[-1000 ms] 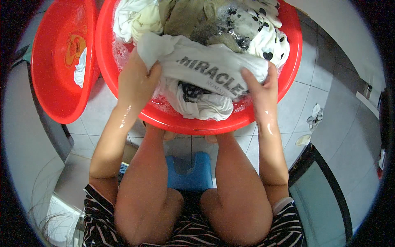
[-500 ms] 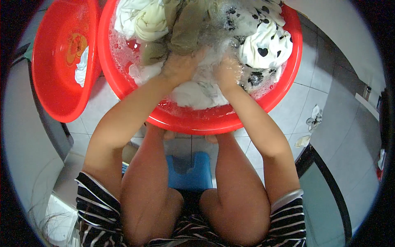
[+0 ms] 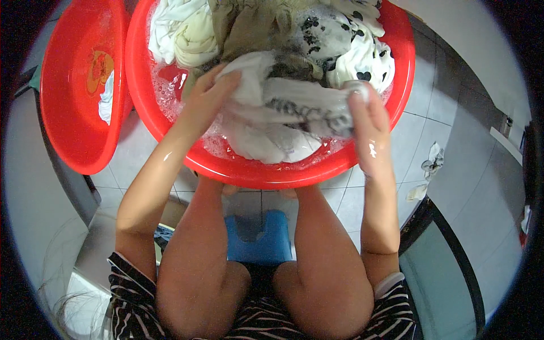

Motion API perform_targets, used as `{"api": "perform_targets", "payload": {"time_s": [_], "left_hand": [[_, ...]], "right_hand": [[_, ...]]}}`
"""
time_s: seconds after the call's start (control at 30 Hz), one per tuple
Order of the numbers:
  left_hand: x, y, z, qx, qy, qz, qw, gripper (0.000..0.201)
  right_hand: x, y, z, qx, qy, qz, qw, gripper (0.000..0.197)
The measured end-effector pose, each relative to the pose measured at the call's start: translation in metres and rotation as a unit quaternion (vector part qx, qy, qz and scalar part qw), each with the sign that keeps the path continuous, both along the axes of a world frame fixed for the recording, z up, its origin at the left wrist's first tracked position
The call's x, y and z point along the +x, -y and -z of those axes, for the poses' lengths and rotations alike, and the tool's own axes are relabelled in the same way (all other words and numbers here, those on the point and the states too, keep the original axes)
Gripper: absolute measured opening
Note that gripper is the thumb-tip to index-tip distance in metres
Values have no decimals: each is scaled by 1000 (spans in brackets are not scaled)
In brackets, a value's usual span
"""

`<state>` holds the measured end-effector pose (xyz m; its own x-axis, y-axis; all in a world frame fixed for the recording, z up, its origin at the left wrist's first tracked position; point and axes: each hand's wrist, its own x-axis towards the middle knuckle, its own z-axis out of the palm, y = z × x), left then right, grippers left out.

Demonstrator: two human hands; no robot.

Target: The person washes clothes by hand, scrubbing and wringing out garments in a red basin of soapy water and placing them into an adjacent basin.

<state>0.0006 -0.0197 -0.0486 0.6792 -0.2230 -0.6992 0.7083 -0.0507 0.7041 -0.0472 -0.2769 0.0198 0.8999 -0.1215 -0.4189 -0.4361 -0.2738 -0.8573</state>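
Observation:
My left hand (image 3: pixel 208 101) and my right hand (image 3: pixel 370 122) hold a wet white garment (image 3: pixel 303 95) with dark print stretched between them. They are raised over a large red basin (image 3: pixel 266 179) of sudsy water, and both are closed on the cloth, blurred by motion. Below the stretched piece lies more white cloth (image 3: pixel 266 144) by the near rim. At the far side sit a cream cloth (image 3: pixel 195 42), an olive-brown cloth (image 3: pixel 255 25) and a white cloth with black hearts (image 3: pixel 362 61). The garment's exact kind cannot be made out.
A smaller red basin (image 3: pixel 62 127) stands tilted at the left, holding a white cloth (image 3: pixel 106 99). Between my legs is a blue plastic stool (image 3: pixel 259 243). Small pale cloths (image 3: pixel 433 161) lie on the tiled floor at the right, near a dark-framed glass panel (image 3: pixel 445 272).
Both hands have come up out of the water and spread apart, lifting the white printed garment. My right hand has moved right, my left hand slightly left.

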Motion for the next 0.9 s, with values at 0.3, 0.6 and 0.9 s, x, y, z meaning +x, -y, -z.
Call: {"api": "perform_targets", "payload": {"time_s": [0.3,0.6,0.9], "left_hand": [[-22,14,-36,105,442,390,801,63],[-6,27,-18,214,422,107,874,39],[-2,48,77,274,233,349,865,43]], "right_hand": [[6,-24,-67,310,-31,-48,949,87],[7,-22,41,-88,45,-9,995,49],[17,-35,123,-282,15,-127,951,39]]}}
